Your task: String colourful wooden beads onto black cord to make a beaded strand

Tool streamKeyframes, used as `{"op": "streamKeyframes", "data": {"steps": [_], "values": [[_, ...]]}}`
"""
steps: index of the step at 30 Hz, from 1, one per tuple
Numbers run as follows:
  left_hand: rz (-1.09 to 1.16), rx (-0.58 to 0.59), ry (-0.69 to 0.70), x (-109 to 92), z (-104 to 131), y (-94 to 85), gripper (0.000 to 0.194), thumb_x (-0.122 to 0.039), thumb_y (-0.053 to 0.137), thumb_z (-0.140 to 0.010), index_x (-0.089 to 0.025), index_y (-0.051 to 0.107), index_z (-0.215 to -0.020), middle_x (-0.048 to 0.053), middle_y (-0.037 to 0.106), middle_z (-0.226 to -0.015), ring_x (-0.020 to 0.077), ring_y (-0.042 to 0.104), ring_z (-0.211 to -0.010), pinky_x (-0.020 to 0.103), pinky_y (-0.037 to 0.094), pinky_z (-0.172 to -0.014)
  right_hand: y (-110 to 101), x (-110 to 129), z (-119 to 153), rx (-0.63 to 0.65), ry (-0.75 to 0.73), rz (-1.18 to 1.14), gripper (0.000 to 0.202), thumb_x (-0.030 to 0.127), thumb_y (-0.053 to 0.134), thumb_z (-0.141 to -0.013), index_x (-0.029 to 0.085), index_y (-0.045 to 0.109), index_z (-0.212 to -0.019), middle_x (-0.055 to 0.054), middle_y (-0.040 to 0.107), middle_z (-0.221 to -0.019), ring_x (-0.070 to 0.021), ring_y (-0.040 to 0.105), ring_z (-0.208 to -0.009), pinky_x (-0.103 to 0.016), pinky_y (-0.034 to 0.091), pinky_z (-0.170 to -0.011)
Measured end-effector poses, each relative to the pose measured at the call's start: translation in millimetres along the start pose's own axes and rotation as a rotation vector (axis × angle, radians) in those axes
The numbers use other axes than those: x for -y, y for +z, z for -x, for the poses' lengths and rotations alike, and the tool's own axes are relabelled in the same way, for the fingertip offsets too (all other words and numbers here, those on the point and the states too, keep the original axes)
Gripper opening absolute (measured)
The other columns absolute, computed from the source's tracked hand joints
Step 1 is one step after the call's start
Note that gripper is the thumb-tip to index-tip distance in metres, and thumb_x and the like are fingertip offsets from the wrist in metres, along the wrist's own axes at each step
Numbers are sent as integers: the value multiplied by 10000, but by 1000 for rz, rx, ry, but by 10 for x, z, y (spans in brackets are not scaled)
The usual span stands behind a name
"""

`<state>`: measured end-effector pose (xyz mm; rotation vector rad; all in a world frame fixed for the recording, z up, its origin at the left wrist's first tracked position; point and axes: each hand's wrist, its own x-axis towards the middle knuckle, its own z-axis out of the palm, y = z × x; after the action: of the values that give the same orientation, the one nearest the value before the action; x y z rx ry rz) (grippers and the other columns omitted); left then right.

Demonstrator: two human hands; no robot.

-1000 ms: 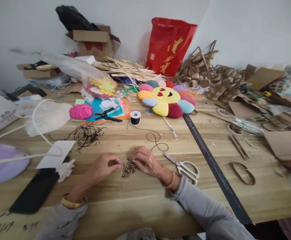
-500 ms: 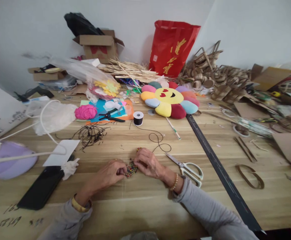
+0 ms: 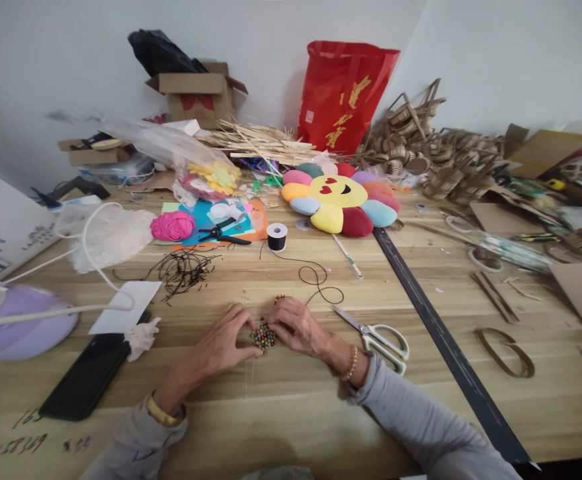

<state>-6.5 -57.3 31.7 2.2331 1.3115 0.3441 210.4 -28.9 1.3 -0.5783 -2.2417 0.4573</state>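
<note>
A small heap of multicoloured round beads [image 3: 264, 337] lies on the wooden table between my hands. Thumb and fingers of my left hand [image 3: 225, 339] are spread around the heap's left side, with nothing held. At the heap's right edge, my right hand [image 3: 298, 327] is closed in a pinch. A few beads [image 3: 279, 299] show past its knuckles, seemingly threaded on the black cord [image 3: 315, 270] that loops from the spool [image 3: 277, 237] toward this hand. My fingers hide the cord's end. White-handled scissors [image 3: 383, 340] lie partly open right of my right wrist.
Left of my hands lie a black phone [image 3: 83, 380], crumpled tissue [image 3: 142, 338] and black cord scraps [image 3: 183, 270]. Pliers [image 3: 223, 233] and pink yarn [image 3: 172, 227] are farther back, near a flower cushion [image 3: 341, 193]. A long dark strip [image 3: 441, 333] crosses the table at right.
My left hand's thumb and fingers have spread from a pinch to a wide gap beside the beads. My right hand stays nearly in place.
</note>
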Motion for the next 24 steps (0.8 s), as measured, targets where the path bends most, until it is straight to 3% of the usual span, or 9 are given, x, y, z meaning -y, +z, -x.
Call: {"op": "streamKeyframes", "data": {"steps": [2,4,6,11,18,24], "values": [[-40,-50,90,76,11,80,637,-576,690,-709,-149,532,-1153,178,499,-1300,339,419,-1270,446,393,-1019,3,-3,1,-18,26,0,131,175,468,-935,181,572,-855,-66,611,-773,-191,544,-790,-349,482,-747],[-120,-43,154,142,8,170,1031,-727,634,-651,-111,310,-1412,245,270,-1499,396,216,-1400,506,282,-1102,5,-7,1,-47,59,-3,125,189,475,-935,181,575,-861,-67,606,-773,-192,547,-788,-347,482,-740],[-222,-14,188,180,-11,250,1174,-793,540,-661,-97,97,-1497,265,160,-1546,410,124,-1430,533,200,-1131,6,-11,-2,-78,91,-8,122,203,484,-934,185,573,-852,-62,599,-767,-191,549,-783,-344,482,-736],[-362,-20,243,151,-109,332,1184,-811,445,-699,-107,-51,-1512,240,145,-1563,382,122,-1442,508,158,-1149,6,-21,-18,-143,117,-32,126,221,483,-934,194,558,-836,-52,595,-769,-176,552,-753,-332,484,-729],[-384,-19,232,104,-227,336,1069,-756,404,-781,-109,-26,-1515,225,205,-1553,340,150,-1447,498,165,-1152,-16,-14,-27,-180,191,-99,126,226,492,-932,190,561,-833,-55,608,-779,-170,563,-752,-316,478,-721],[-364,-30,217,125,-315,375,1019,-737,417,-796,-128,31,-1517,206,218,-1556,321,156,-1449,483,178,-1154,-52,11,-22,-161,371,-181,129,258,524,-920,184,584,-834,-42,614,-769,-156,558,-714,-291,466,-682]]}}
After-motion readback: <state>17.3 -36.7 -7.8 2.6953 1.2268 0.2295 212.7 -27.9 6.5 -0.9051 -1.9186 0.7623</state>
